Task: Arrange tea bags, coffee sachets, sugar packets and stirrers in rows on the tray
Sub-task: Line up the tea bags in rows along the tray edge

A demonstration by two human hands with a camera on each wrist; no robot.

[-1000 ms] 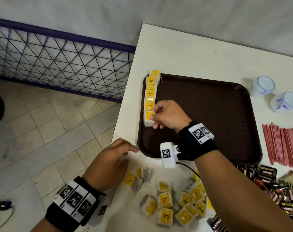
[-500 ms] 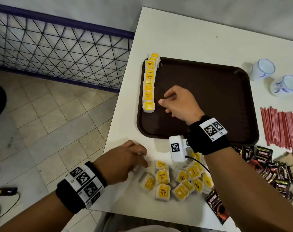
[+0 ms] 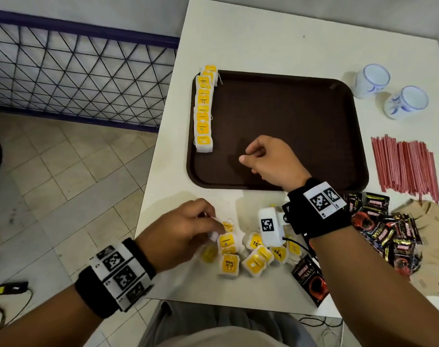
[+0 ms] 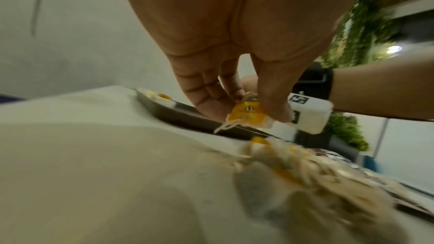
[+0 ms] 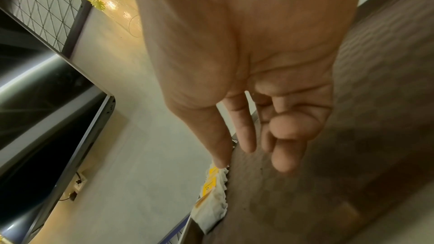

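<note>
A row of several yellow-tagged tea bags (image 3: 203,108) (image 5: 213,188) lies along the left edge of the brown tray (image 3: 288,116) (image 5: 305,192). My right hand (image 3: 248,156) (image 5: 253,151) hovers over the tray's near left part, right of the row, its fingers loosely curled and holding nothing. A loose pile of tea bags (image 3: 253,256) sits on the white table in front of the tray. At the pile's left end my left hand (image 3: 213,225) (image 4: 246,107) pinches one tea bag (image 4: 246,116) between thumb and fingers, just above the table.
Red stirrers (image 3: 404,166) lie right of the tray, with black coffee sachets (image 3: 384,226) and brown sugar packets (image 3: 431,236) nearer. One sachet (image 3: 310,279) lies by the pile. Two white cups (image 3: 371,80) stand far right. The table's left edge (image 3: 160,136) drops to the floor.
My right hand let go of the tea bag at the row's near end and drew back to the right. My left hand moved into the pile and took hold of a tea bag.
</note>
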